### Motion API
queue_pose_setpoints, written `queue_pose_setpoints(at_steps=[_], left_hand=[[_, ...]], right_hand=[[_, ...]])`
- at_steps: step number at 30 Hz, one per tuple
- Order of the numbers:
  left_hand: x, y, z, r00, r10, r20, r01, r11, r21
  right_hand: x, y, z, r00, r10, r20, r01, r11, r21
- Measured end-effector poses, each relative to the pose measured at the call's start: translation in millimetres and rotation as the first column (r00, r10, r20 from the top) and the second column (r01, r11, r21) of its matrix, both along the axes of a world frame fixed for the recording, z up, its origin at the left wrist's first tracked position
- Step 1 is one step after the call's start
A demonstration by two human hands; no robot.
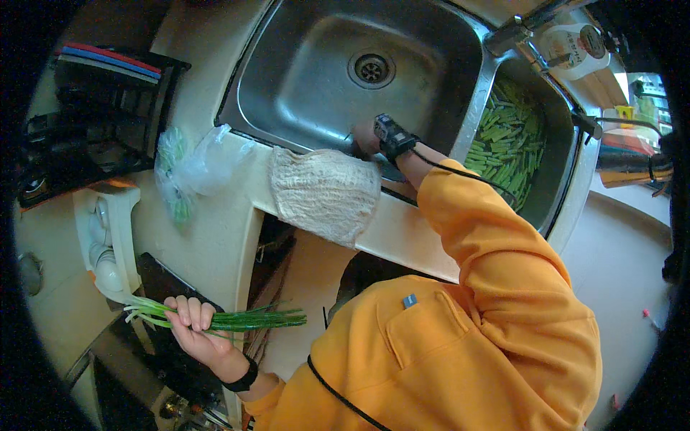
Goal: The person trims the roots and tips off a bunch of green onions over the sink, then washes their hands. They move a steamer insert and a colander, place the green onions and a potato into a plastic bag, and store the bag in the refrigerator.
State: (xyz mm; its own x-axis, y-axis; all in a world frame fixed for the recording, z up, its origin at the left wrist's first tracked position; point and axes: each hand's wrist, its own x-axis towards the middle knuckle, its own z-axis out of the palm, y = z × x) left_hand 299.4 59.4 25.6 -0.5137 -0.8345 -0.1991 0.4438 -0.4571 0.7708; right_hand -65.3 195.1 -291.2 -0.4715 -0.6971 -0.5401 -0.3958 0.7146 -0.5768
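Note:
My left hand (197, 326) is closed around a bunch of scallions (256, 319), white ends pointing left and long green leaves right. My right hand (366, 139), blurred and with a black device strapped at the wrist, is low over the near wall of the steel sink basin (334, 81), beside a cream textured cloth (326, 194). Its fingers are partly hidden, so whether it grips something cannot be told. That cloth drapes over the counter's front edge. Cut green bean pieces (504, 145) fill much of the smaller basin on the right.
Clear plastic bags (178, 172), one with greens inside, lie left of the sink. A black rack (124, 108) with coloured boards stands beyond them. Near my left hand are a white holder (132, 231) and a dark hob. Faucet (504, 40) and white bottle (574, 51) are upper right.

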Motion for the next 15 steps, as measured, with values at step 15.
queue_pose_setpoints(at_steps=[15], left_hand=[[17, -14, -12, 1.0, 0.006, -0.003, -0.006, 1.0, 0.022]], right_hand=[[10, 14, 38, 0.747, 0.644, -0.167, -0.638, 0.764, 0.094]])
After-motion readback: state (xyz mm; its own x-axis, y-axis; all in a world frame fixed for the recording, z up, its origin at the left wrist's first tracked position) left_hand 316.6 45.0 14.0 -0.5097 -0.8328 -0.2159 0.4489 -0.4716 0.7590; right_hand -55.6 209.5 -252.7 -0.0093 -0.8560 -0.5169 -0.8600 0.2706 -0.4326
